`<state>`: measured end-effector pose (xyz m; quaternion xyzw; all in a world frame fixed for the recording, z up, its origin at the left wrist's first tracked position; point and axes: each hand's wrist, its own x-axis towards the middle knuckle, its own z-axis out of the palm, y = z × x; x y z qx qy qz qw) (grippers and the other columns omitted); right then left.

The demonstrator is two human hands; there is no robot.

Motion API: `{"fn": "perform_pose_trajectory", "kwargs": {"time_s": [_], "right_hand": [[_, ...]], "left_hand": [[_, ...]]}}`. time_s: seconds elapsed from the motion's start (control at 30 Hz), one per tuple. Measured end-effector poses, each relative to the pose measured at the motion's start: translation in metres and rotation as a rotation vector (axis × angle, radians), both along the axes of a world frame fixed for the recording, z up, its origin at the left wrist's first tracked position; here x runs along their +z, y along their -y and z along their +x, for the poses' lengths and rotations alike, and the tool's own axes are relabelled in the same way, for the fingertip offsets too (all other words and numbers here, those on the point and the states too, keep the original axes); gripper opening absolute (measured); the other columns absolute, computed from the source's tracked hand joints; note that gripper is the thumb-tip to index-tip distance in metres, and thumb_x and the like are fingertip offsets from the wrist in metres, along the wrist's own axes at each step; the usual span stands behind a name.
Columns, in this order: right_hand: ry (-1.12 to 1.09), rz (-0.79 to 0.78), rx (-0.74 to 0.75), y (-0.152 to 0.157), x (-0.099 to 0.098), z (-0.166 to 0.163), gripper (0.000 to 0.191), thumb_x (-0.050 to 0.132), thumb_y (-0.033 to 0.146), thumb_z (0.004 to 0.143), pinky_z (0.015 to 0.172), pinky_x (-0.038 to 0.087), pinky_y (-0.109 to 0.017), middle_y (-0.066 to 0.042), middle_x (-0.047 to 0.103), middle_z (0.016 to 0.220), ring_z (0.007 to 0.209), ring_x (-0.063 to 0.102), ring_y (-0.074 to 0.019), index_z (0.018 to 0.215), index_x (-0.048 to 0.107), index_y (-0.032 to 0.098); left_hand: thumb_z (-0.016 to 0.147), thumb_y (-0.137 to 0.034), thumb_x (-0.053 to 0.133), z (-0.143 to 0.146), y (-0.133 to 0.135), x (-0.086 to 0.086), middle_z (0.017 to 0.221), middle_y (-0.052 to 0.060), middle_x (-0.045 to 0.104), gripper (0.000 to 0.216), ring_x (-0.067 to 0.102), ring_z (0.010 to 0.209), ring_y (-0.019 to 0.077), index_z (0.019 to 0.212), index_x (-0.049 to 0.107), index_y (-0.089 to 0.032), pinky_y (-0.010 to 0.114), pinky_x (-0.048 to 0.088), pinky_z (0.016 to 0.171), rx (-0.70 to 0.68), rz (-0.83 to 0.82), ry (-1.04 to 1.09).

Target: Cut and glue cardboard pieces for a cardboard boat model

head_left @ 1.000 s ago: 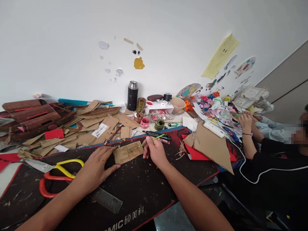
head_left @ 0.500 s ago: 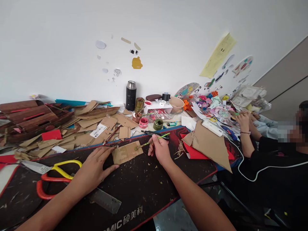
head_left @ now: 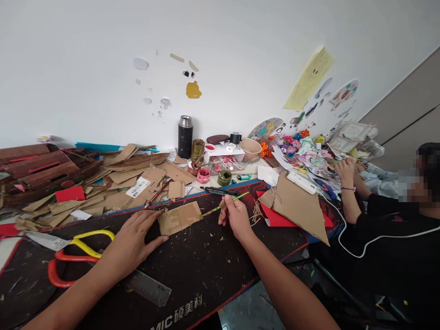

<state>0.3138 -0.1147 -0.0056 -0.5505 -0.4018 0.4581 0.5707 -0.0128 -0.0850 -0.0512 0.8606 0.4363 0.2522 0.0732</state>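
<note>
My left hand (head_left: 134, 238) steadies a small rectangular piece of cardboard (head_left: 180, 218) at its left end, thumb on the near side and fingers on the far side. Damp-looking streaks of paint mark the cardboard. In my right hand (head_left: 236, 217) a thin green paintbrush (head_left: 220, 209) is pinched between thumb and fingers, its handle pointing up to the right. The brush tip sits at the cardboard's right edge. Beyond the hands stand an open jar of green paint (head_left: 224, 178) and a jar of red paint (head_left: 203, 176).
Large scissors (head_left: 80, 247) and a clear ruler (head_left: 147, 286) lie around my left forearm. Cardboard scraps (head_left: 120, 192) pile up at the back left, near a black thermos (head_left: 185, 137). A bigger cardboard sheet (head_left: 297, 206) lies at right. Another person's hand (head_left: 345, 172) works farther right.
My right hand has moved right, drawing the brush tip from the cardboard's surface to its right edge. The left hand stays on the cardboard. The view has shifted slightly.
</note>
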Motion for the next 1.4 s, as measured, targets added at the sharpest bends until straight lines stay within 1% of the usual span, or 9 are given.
{"fn": "perform_pose_trajectory", "kwargs": {"time_s": [0.27, 0.5, 0.6, 0.77, 0.97, 1.17, 1.27, 1.4], "right_hand": [[-0.028, 0.026, -0.015, -0.025, -0.001, -0.014, 0.058, 0.067, 0.079, 0.087, 0.035, 0.036, -0.021, 0.006, 0.054, 0.049, 0.037, 0.058, -0.0138, 0.081, 0.06, 0.021], [0.013, 0.049, 0.016, -0.04, 0.0, -0.022, 0.058, 0.064, 0.079, 0.088, 0.035, 0.036, -0.02, 0.006, 0.054, 0.05, 0.036, 0.058, -0.0139, 0.084, 0.061, 0.021], [0.024, 0.042, 0.027, -0.038, 0.0, -0.021, 0.058, 0.065, 0.078, 0.088, 0.034, 0.036, -0.02, 0.006, 0.054, 0.05, 0.036, 0.058, -0.0134, 0.083, 0.061, 0.021], [0.056, 0.042, 0.05, -0.024, 0.0, -0.01, 0.06, 0.064, 0.079, 0.089, 0.034, 0.036, -0.019, 0.005, 0.055, 0.051, 0.038, 0.06, -0.0137, 0.081, 0.062, 0.02], [0.027, 0.023, 0.055, -0.011, -0.004, 0.002, 0.064, 0.066, 0.083, 0.086, 0.035, 0.036, -0.018, 0.004, 0.056, 0.052, 0.039, 0.061, -0.014, 0.079, 0.063, 0.02], [0.018, 0.005, 0.034, -0.015, -0.004, 0.0, 0.064, 0.067, 0.083, 0.084, 0.034, 0.034, -0.019, 0.003, 0.056, 0.05, 0.037, 0.06, -0.0143, 0.075, 0.062, 0.019], [0.016, -0.002, 0.021, -0.019, -0.003, -0.003, 0.064, 0.068, 0.082, 0.084, 0.033, 0.034, -0.019, 0.002, 0.057, 0.049, 0.037, 0.061, -0.0146, 0.077, 0.065, 0.019], [0.011, 0.01, 0.033, -0.023, 0.0, -0.007, 0.062, 0.068, 0.08, 0.086, 0.034, 0.035, -0.019, 0.001, 0.061, 0.053, 0.038, 0.061, -0.0143, 0.079, 0.066, 0.018]], "left_hand": [[0.098, -0.076, 0.053, -0.001, -0.001, -0.002, 0.137, 0.016, 0.074, 0.075, 0.067, 0.132, 0.0364, 0.145, 0.065, -0.019, 0.052, 0.051, 0.115, -0.008, 0.016, 0.003], [0.099, -0.073, 0.054, 0.0, -0.001, -0.003, 0.137, 0.016, 0.075, 0.073, 0.066, 0.132, 0.0357, 0.144, 0.065, -0.017, 0.049, 0.05, 0.116, -0.019, 0.041, -0.009], [0.098, -0.074, 0.055, 0.0, -0.001, -0.003, 0.137, 0.016, 0.075, 0.073, 0.067, 0.13, 0.0357, 0.143, 0.066, -0.018, 0.05, 0.051, 0.115, -0.014, 0.035, 0.004], [0.097, -0.075, 0.055, 0.0, -0.002, -0.004, 0.137, 0.015, 0.075, 0.072, 0.068, 0.131, 0.036, 0.145, 0.066, -0.022, 0.051, 0.052, 0.115, -0.005, 0.013, 0.012], [0.097, -0.076, 0.055, -0.001, -0.002, -0.007, 0.138, 0.015, 0.075, 0.074, 0.067, 0.133, 0.0359, 0.145, 0.067, -0.02, 0.05, 0.052, 0.115, 0.006, 0.02, 0.009], [0.097, -0.075, 0.057, -0.001, -0.002, -0.005, 0.136, 0.014, 0.075, 0.073, 0.067, 0.131, 0.0353, 0.144, 0.067, -0.02, 0.049, 0.052, 0.115, -0.015, 0.025, 0.009], [0.098, -0.074, 0.056, 0.0, -0.002, -0.003, 0.135, 0.014, 0.075, 0.072, 0.068, 0.129, 0.0347, 0.143, 0.067, -0.019, 0.048, 0.052, 0.114, -0.021, 0.028, 0.005], [0.097, -0.074, 0.057, 0.0, -0.001, -0.003, 0.136, 0.014, 0.075, 0.072, 0.068, 0.13, 0.035, 0.144, 0.067, -0.021, 0.049, 0.052, 0.114, -0.01, 0.02, 0.015]]}}
